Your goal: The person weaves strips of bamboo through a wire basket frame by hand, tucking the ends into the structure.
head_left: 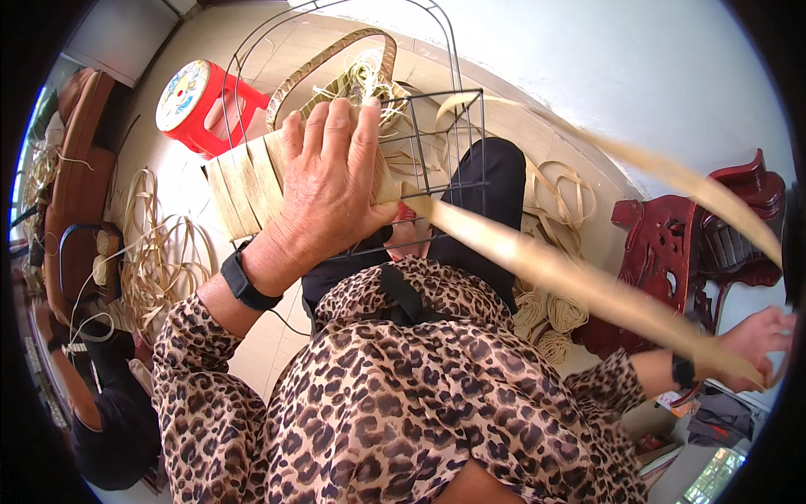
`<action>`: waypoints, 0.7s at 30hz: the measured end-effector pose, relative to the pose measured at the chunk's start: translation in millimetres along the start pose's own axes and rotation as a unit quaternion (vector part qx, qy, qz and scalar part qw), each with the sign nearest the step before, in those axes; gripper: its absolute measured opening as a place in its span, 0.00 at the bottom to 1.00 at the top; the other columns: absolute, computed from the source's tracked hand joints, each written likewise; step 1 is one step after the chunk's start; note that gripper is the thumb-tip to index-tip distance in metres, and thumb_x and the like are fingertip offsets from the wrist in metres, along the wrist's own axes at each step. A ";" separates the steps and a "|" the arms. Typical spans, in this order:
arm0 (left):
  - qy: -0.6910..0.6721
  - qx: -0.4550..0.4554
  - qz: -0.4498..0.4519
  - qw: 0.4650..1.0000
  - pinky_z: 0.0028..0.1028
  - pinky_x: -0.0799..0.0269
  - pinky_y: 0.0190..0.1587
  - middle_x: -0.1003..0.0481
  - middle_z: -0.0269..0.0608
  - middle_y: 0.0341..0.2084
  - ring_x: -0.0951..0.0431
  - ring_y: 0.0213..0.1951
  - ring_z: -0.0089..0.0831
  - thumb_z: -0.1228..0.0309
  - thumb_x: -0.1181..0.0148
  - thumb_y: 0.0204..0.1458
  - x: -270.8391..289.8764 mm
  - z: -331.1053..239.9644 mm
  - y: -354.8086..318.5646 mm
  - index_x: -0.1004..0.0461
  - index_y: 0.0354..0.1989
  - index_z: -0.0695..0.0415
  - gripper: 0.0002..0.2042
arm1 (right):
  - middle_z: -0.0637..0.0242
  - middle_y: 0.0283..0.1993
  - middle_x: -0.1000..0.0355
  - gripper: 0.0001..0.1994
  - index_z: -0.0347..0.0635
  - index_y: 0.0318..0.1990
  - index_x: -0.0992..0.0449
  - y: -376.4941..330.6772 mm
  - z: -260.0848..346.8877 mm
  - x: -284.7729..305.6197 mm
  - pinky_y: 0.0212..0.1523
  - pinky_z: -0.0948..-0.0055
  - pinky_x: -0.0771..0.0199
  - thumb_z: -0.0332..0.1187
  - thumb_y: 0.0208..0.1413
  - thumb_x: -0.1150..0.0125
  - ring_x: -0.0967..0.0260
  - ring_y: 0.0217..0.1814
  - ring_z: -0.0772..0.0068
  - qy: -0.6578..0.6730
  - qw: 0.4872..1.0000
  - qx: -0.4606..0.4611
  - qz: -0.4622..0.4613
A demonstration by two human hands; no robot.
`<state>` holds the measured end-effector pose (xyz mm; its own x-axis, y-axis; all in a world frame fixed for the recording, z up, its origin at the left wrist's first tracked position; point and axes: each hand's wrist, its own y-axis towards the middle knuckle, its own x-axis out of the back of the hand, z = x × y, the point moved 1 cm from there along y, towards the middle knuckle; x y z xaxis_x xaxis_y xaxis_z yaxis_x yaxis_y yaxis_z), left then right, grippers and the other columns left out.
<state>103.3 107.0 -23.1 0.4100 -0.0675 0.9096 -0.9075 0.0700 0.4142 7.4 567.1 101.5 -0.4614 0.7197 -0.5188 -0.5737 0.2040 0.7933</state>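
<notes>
Atop one wrapped frame [248, 181]: one left hand [326, 178].

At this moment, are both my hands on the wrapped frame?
No, only your left hand rests on the wrapped frame; your right hand is away.

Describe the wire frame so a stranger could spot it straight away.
Find the leopard-print top filling the lower middle. Just above it, under the left hand, is the wire frame, its left part wrapped in tan strip. Its bare dark grid on the right sets it apart from the braided tan handle beyond.
</notes>
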 end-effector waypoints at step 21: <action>0.030 -0.024 0.020 0.999 0.47 0.52 0.54 0.42 0.56 0.46 0.42 0.50 0.51 0.63 0.35 0.24 2.6 -16.1 8.4 0.48 0.56 0.66 0.45 | 0.65 0.43 0.34 0.19 0.39 0.34 0.30 -162.3 -211.7 -140.3 0.50 0.68 0.39 0.27 0.28 0.32 0.39 0.49 0.63 -0.449 0.779 -0.050 0.434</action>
<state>98.2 123.4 -16.7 0.3787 -0.0048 0.9255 -0.9188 0.1186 0.3766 21.9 292.5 -21.9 -0.0701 0.7409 0.6680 -0.3794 -0.6391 0.6690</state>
